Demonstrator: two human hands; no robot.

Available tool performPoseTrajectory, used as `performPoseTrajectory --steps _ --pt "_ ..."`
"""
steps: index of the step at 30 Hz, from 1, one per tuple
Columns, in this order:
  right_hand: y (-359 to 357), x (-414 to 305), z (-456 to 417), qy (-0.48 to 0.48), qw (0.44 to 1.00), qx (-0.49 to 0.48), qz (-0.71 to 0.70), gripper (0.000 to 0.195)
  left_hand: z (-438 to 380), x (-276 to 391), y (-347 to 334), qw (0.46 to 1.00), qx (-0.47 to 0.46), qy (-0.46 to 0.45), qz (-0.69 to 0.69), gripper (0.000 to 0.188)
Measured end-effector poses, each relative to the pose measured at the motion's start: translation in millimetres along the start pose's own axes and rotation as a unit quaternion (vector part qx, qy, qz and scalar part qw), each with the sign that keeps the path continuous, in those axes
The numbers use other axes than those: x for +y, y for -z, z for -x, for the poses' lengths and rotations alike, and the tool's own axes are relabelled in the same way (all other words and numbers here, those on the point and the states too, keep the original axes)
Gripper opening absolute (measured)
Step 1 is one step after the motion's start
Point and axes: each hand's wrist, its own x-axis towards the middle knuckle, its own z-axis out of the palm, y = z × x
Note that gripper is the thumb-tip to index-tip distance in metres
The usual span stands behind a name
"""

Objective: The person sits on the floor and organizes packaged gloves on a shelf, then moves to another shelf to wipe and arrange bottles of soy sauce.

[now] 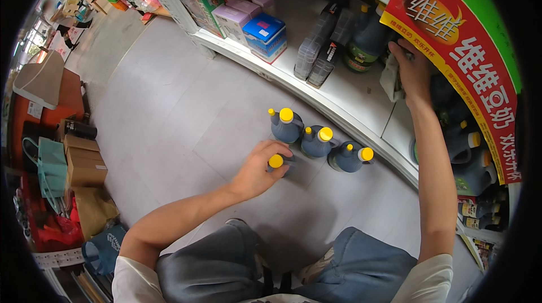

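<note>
My left hand [258, 169] curves around the top of a dark plastic jug [276, 161] with a yellow cap, which is on the floor. Just beyond it stand three similar handled jugs: one [288, 127] at the left, one [318, 144] in the middle and one [348, 159] at the right. Each has a large and a small yellow cap. On the lower shelf [360, 102], my right hand [410, 66] holds a crumpled pale cloth [391, 78]. Its fingertips are partly in shadow. Left of the cloth stands another dark jug [362, 51] with a green label.
Clear plastic packs [317, 59] and a blue box [266, 34] share the shelf. A red promotional sign [465, 53] overhangs it at the right, partly covering more dark jugs [465, 146]. Cardboard boxes [84, 161] and bags line the left side. A person [63, 19] is far off.
</note>
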Motion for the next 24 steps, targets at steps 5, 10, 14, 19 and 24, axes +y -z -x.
performPoseTrajectory --steps 5,10,14,19,24 --pt "-15.9 12.3 -20.9 -0.054 0.994 -0.051 -0.074 0.061 5.0 1.4 3.2 0.998 0.004 0.030 0.046 0.029" --pt "-15.5 17.7 -40.4 -0.041 0.991 -0.105 -0.069 0.073 3.2 4.7 1.3 0.999 -0.002 0.038 0.036 0.028" --pt "-11.9 13.9 -42.7 -0.071 0.987 -0.128 -0.064 0.082 -2.0 2.7 -1.4 0.996 -0.010 0.052 0.068 0.026" --pt "-3.5 7.1 -28.1 -0.059 0.986 -0.149 -0.041 0.053 -2.5 -2.0 -2.9 0.990 -0.005 0.085 0.111 0.024" --pt "1.5 4.8 -13.2 -0.028 0.993 -0.097 -0.064 0.047 -9.0 -0.5 -3.6 0.988 0.001 0.094 0.119 0.023"
